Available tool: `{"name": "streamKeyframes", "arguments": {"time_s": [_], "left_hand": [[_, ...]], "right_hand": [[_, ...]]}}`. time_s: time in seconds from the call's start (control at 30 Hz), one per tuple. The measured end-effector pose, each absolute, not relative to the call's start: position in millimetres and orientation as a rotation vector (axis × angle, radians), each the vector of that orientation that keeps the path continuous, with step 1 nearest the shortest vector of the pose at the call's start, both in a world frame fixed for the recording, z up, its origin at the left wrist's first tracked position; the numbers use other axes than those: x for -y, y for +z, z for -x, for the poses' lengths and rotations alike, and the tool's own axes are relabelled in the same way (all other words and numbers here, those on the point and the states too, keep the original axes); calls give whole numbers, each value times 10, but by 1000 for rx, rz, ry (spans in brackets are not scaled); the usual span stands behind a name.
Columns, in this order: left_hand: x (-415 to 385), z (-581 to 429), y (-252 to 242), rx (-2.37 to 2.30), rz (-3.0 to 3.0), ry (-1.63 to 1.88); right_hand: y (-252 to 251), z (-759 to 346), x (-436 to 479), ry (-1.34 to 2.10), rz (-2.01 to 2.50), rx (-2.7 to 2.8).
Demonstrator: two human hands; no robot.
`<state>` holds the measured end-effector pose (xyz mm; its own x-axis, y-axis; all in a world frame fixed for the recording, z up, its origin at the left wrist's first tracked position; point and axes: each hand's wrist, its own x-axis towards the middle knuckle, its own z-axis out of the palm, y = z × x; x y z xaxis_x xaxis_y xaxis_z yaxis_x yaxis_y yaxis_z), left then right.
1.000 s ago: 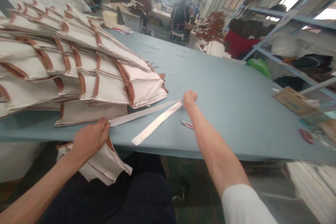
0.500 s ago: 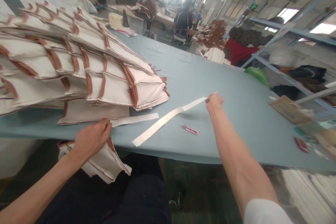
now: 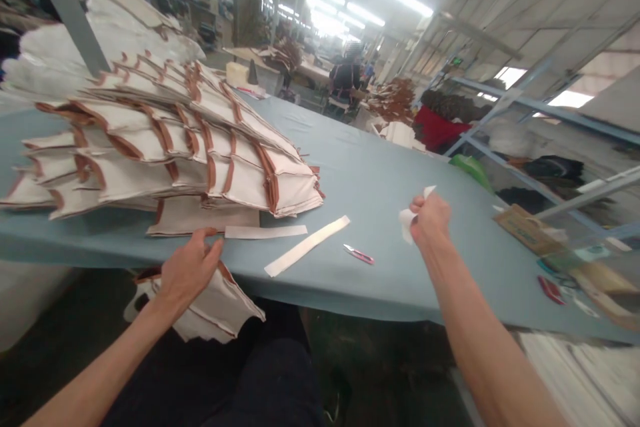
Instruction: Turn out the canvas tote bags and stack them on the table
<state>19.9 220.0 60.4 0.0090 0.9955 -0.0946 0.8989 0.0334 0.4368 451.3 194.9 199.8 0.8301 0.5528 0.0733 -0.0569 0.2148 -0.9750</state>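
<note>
My right hand [image 3: 433,217] is closed on a white fabric strip [image 3: 407,223], bunched up above the table, with an end poking out over the fingers. My left hand [image 3: 193,263] is at the table's near edge, its thumb and forefinger apart. Just past its fingertips lies a flat white strip [image 3: 265,232]. A cream strip [image 3: 307,247] lies slanted to the right of that one. Pink-handled thread snips [image 3: 359,254] rest beside it. Below my left hand, a cream fabric piece with brown edging [image 3: 220,303] hangs over my lap; what supports it is hidden.
A large pile of cream sewn pieces with brown trim [image 3: 295,190] covers the left of the blue-grey table [image 3: 370,180]. A cardboard box [image 3: 525,230] and a red object [image 3: 551,289] sit at the right. Metal shelving [image 3: 530,103] stands behind. A person [image 3: 345,77] is far back.
The strip in my right hand was stretched across the slanted one; now it is bunched in my fist, farther right. My left fingers have come off the flat strip's end. The view has tilted up and left.
</note>
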Motion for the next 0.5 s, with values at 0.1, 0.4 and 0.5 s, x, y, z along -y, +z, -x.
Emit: {"name": "streamKeyframes", "arguments": {"time_s": [0.1,0.4,0.5], "left_hand": [[-2003,-105,577,-1818,-1888,470],[-1268,210,570,-1592,-1817,859],[-1209,304,614,-1571,-1786,993]], "right_hand": [[2012,-3901,-1802,630,1270,552],[2041,-2062,-1198,1141,987,885],[2129,-1646,-1023,1359,861,942]]}}
